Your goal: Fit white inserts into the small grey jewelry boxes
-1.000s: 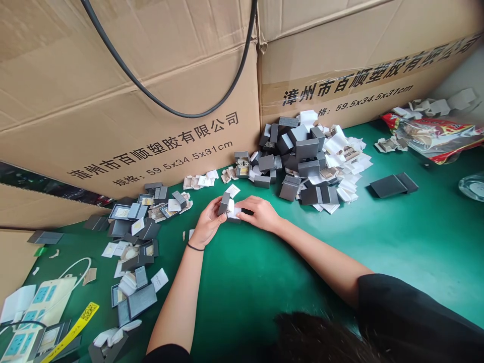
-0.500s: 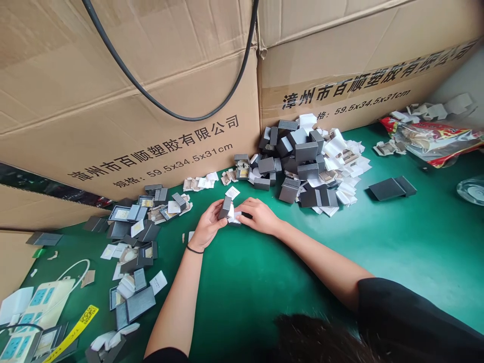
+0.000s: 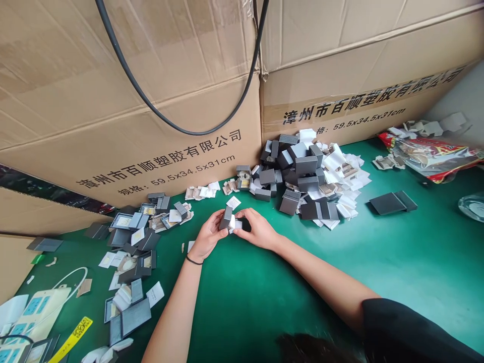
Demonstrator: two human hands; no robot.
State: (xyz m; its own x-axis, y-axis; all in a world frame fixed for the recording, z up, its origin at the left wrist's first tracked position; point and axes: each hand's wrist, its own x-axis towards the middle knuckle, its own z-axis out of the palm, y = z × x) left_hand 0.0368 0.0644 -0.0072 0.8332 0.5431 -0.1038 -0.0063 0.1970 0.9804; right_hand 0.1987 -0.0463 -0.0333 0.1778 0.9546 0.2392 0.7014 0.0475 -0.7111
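My left hand (image 3: 208, 235) grips a small dark grey jewellery box (image 3: 226, 218) between thumb and fingers, above the green table. The box stands open, with a white insert (image 3: 232, 222) showing inside. My right hand (image 3: 259, 230) is closed on the box's right side, thumb below and fingers above; its exact hold on the insert is partly hidden. Just beyond the box lies a white square card (image 3: 233, 202). Behind to the right is a heap of similar grey boxes (image 3: 305, 165) mixed with folded white papers (image 3: 342, 174).
Large cartons (image 3: 170, 101) wall off the back, with a black cable (image 3: 196, 133) hanging before them. Opened boxes (image 3: 130, 318) and cards cover the left side near a power strip (image 3: 40, 312). A flat grey box (image 3: 391, 202), a plastic bag (image 3: 434, 154) and a clear dish (image 3: 472, 205) lie right.
The view has tilted slightly upward, so the scene sits lower. Both hands stay at the grey box; the right fingers have shifted a little around its right side.
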